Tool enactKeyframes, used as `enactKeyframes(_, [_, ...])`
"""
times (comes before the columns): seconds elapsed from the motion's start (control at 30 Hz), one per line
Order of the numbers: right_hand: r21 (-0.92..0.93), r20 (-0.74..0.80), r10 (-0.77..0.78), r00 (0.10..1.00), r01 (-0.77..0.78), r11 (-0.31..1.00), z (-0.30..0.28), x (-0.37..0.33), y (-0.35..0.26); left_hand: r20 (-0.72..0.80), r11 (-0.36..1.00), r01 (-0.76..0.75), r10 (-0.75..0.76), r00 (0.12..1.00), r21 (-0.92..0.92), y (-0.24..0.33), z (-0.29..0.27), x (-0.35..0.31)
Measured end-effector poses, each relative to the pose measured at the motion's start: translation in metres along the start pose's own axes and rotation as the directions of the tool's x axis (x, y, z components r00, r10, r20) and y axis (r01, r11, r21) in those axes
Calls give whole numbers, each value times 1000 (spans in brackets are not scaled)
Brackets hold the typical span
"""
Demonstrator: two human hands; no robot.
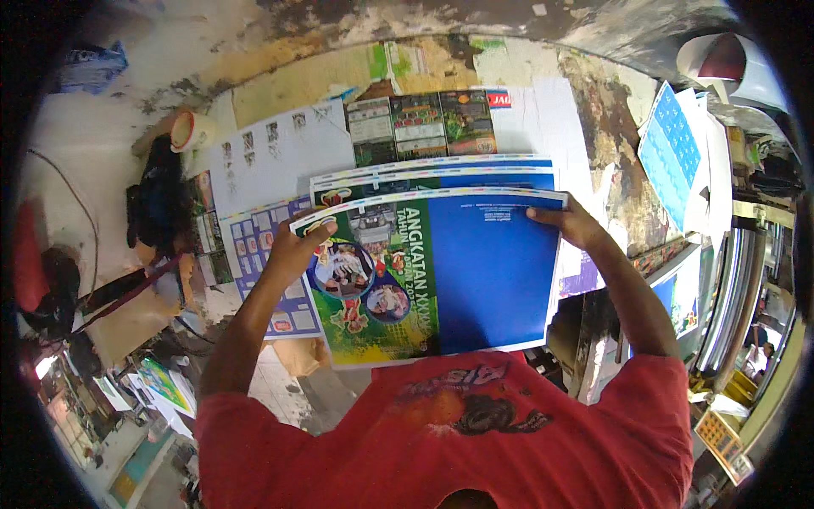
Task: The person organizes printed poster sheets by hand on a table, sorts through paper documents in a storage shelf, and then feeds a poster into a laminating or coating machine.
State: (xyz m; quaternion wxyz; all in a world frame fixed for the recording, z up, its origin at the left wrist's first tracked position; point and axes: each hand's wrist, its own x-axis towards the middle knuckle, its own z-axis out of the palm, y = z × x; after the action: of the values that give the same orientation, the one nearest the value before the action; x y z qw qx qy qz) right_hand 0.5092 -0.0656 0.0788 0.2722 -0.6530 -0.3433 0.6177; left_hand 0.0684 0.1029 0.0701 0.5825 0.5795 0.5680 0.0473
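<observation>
A large printed sheet (492, 271), green with pictures on one half and plain blue on the other, is tilted up in front of my chest. It seems to lie on top of several sheets of the same kind. My left hand (297, 244) grips the upper left edge, its thumb on the printed face. At the upper right corner, my right hand (570, 220) pinches the edge with the thumb in front. The fingers of both hands are mostly hidden behind the paper. Just beyond it, similar printed sheets (441, 168) show their white margins and colour bars.
White paper (280, 161) and dark printed sheets (420, 131) cover the worktable. A purple printed sheet (271, 233) lies at the left, near a cup (192, 131). Blue-and-white sheets (670, 161) lie at the right, above metal rollers (731, 297).
</observation>
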Motion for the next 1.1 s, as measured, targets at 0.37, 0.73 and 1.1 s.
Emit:
enactKeyframes(0.37, [-800,-22,-334,942,183,572,97,-25,2,13,529,-412,604,797,742,-41,74,-35])
enactKeyframes(0.73, [106,-241,61,969,-36,994,40,-29,3,-259,982,-158,126,957,-106,-34,30,-15])
enactKeyframes(1.1, [-32,-633,-368,681,452,891,77,-186,-44,-661,849,-493,260,704,-191,-11,5,-173])
